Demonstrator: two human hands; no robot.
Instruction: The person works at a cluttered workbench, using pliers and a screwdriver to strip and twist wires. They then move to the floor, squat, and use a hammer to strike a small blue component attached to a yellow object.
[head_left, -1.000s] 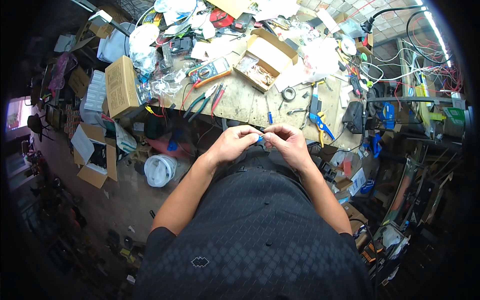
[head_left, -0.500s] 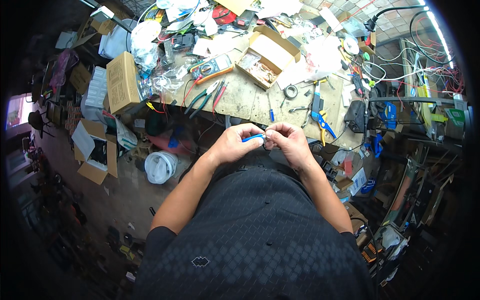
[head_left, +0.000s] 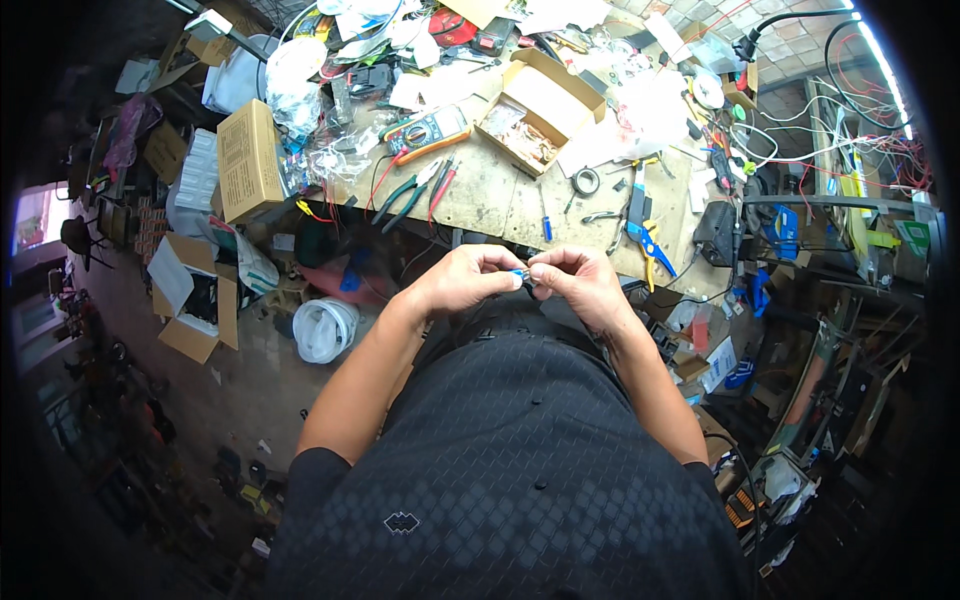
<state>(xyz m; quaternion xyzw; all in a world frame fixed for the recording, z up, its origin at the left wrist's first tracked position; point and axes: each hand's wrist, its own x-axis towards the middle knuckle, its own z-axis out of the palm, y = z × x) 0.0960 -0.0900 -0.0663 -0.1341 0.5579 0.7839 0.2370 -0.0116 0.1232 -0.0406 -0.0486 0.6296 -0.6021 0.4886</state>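
Observation:
My left hand (head_left: 467, 280) pinches a small blue piece (head_left: 519, 275) between thumb and fingers, in front of the bench's near edge. My right hand (head_left: 578, 285) meets it from the right, closed round a small dull end by that piece; exactly what it is, I cannot make out. A blue-handled screwdriver (head_left: 547, 227) lies just beyond my hands, with a roll of dark tape (head_left: 585, 181), blue-and-yellow pliers (head_left: 650, 250), green-handled pliers (head_left: 398, 202) and an orange multimeter (head_left: 424, 132) on the bench.
The cluttered wooden bench (head_left: 490, 207) holds an open cardboard box (head_left: 555, 80) and a closed carton (head_left: 250, 165). An open floor box (head_left: 200, 330) and white bucket (head_left: 322, 330) stand at left. Cables (head_left: 840, 120) hang at right over crowded shelving.
The blue piece showed longer half a second ago and is now more covered by my left thumb. My hands stay together, shifted very slightly, with fingers repositioned on the piece.

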